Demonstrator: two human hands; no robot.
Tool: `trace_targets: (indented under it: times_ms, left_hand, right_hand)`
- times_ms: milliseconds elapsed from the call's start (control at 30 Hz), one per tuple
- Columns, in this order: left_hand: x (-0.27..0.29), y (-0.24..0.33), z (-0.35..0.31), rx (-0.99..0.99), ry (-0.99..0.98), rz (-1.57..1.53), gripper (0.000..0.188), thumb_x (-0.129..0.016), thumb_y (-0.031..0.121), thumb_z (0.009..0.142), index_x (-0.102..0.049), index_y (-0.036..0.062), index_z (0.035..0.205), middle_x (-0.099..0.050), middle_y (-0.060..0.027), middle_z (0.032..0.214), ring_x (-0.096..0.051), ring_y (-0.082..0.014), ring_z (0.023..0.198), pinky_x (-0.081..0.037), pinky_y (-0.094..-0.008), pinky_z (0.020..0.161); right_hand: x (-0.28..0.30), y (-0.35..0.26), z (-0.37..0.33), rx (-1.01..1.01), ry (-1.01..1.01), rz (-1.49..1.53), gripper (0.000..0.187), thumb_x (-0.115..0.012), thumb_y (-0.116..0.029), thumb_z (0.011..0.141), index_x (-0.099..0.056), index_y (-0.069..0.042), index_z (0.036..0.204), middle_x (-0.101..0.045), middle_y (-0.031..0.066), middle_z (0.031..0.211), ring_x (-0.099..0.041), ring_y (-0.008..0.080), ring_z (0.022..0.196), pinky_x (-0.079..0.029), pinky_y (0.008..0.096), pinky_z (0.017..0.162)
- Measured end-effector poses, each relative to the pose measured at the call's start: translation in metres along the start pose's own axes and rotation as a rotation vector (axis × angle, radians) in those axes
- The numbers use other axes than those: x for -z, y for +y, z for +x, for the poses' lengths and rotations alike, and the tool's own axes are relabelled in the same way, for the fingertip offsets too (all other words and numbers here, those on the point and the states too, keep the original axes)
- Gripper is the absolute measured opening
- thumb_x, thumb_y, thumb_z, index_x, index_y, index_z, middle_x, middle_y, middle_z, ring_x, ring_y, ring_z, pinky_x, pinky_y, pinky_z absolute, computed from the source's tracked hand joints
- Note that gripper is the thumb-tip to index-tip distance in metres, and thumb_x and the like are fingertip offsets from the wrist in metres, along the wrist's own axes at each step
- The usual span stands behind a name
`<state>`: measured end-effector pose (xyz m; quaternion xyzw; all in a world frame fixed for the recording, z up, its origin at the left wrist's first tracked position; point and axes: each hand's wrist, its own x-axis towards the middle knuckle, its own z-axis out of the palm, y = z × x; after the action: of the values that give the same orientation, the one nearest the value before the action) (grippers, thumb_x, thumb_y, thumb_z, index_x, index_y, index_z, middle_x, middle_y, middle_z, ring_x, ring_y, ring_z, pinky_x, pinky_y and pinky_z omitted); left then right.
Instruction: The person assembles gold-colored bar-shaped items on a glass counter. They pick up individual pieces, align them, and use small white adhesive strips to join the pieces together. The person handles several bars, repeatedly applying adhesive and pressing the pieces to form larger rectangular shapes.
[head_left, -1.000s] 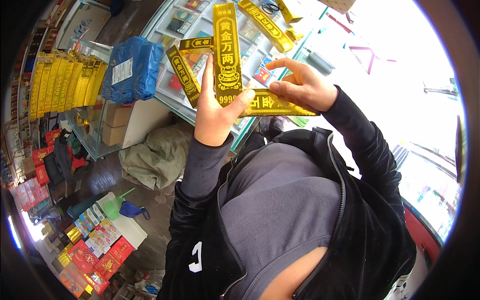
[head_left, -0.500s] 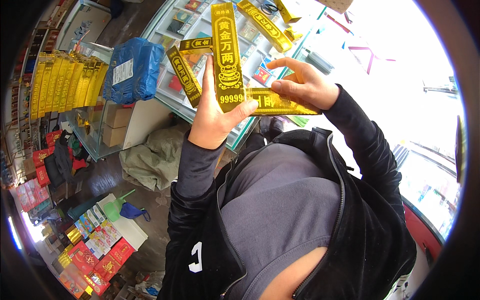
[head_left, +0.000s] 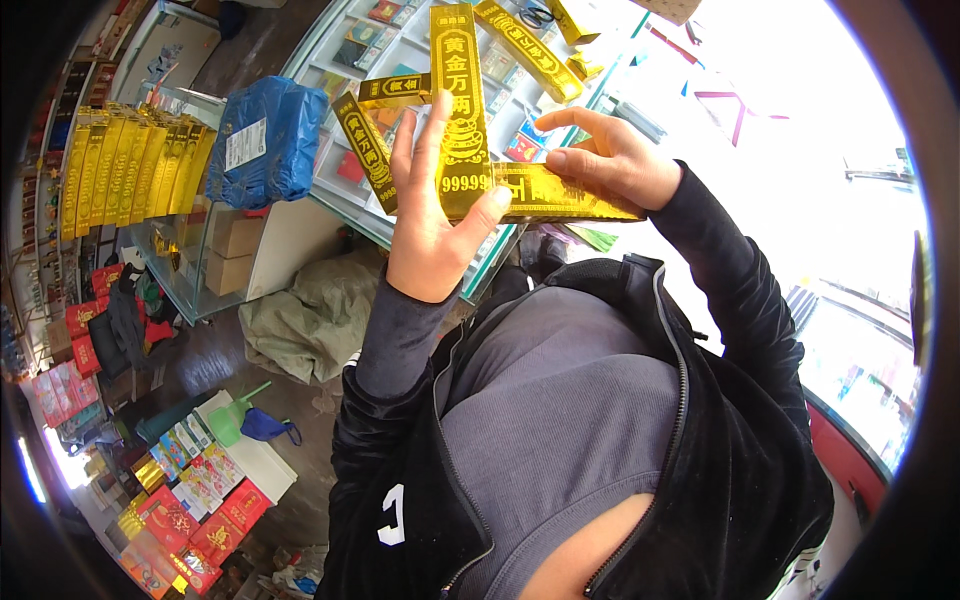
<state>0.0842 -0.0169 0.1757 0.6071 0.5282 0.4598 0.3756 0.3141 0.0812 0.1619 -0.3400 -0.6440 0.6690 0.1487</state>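
Observation:
Two long, narrow gold boxes meet at a corner in front of me: an upright gold box (head_left: 462, 75) and a sideways gold box (head_left: 575, 192). My left hand (head_left: 427, 235) has its visible fingers stretched and apart along the upright box's left edge. Its thumb lies across the corner; its lower fingers are hidden. My right hand (head_left: 630, 165) grips the right part of the sideways box, thumb on top and index finger raised clear. Beside my left fingers lie a slanted gold box (head_left: 365, 148) and a short gold box end (head_left: 393, 91).
Beneath is a glass display counter (head_left: 345, 208) with small packs inside. Another gold box (head_left: 530, 50) lies at its far side. To the left are a blue wrapped parcel (head_left: 270, 140) and a row of upright gold boxes (head_left: 125, 165). A crumpled grey-green sheet (head_left: 310, 320) lies below.
My left fingers have spread, and the index finger now overlaps the front of the upright box. That box has shifted slightly right at its top; the sideways box has risen slightly.

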Motion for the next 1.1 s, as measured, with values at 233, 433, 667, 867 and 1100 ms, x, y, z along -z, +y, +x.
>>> trace_targets:
  times_ms: [233, 433, 667, 867, 1100]
  left_hand:
    - [0.01, 0.004, 0.0, -0.052, -0.145, 0.112, 0.06, -0.078, 0.021, 0.075, -0.057, 0.0131, 0.131, -0.022, -0.0311, 0.149, -0.016, -0.0386, 0.146, -0.028, -0.0437, 0.115]
    - [0.016, 0.007, -0.002, -0.006, -0.203, 0.123, 0.071, -0.084, 0.027, 0.071, -0.054, 0.0122, 0.132, -0.02, -0.0304, 0.151, -0.018, -0.0373, 0.147, -0.029, -0.0434, 0.114]
    - [0.03, 0.022, 0.004, -0.117, -0.319, 0.433, 0.088, -0.087, 0.02, 0.066, -0.044, 0.0208, 0.143, -0.027, -0.0207, 0.151, -0.036, -0.0416, 0.137, -0.042, -0.0434, 0.107]
    - [0.035, 0.038, 0.009, -0.31, -0.294, 0.909, 0.087, -0.087, 0.02, 0.062, -0.05, 0.0241, 0.14, -0.047, -0.0054, 0.134, -0.049, -0.0298, 0.109, -0.044, -0.0421, 0.093]
    - [0.038, 0.03, 0.027, -0.536, -0.274, 0.76, 0.069, -0.089, 0.02, 0.058, -0.061, 0.0124, 0.121, -0.06, -0.0044, 0.121, -0.05, -0.0289, 0.111, -0.04, -0.042, 0.098]
  right_hand:
    - [0.002, 0.003, 0.001, -0.034, -0.019, -0.004, 0.06, -0.064, -0.043, 0.093, -0.045, -0.002, 0.133, -0.066, 0.0148, 0.1, -0.065, 0.0122, 0.085, -0.052, 0.0201, 0.073]
    - [0.003, 0.0, -0.001, -0.07, -0.043, 0.035, 0.058, -0.062, -0.045, 0.093, -0.048, -0.003, 0.132, -0.065, 0.0148, 0.108, -0.066, 0.0148, 0.092, -0.052, 0.0233, 0.083]
    - [0.009, 0.013, 0.005, -0.142, -0.099, 0.233, 0.054, -0.064, -0.045, 0.092, -0.061, -0.003, 0.125, -0.065, 0.0096, 0.115, -0.064, 0.0154, 0.104, -0.048, 0.0244, 0.094]
    - [0.011, 0.021, 0.003, -0.193, -0.091, 0.285, 0.055, -0.061, -0.047, 0.092, -0.061, -0.004, 0.126, -0.066, 0.0088, 0.117, -0.064, 0.0144, 0.103, -0.048, 0.0238, 0.092]
    - [0.01, 0.011, -0.002, -0.241, -0.04, 0.301, 0.054, -0.062, -0.046, 0.091, -0.063, -0.001, 0.121, -0.067, 0.0091, 0.114, -0.066, 0.0137, 0.099, -0.05, 0.024, 0.09]
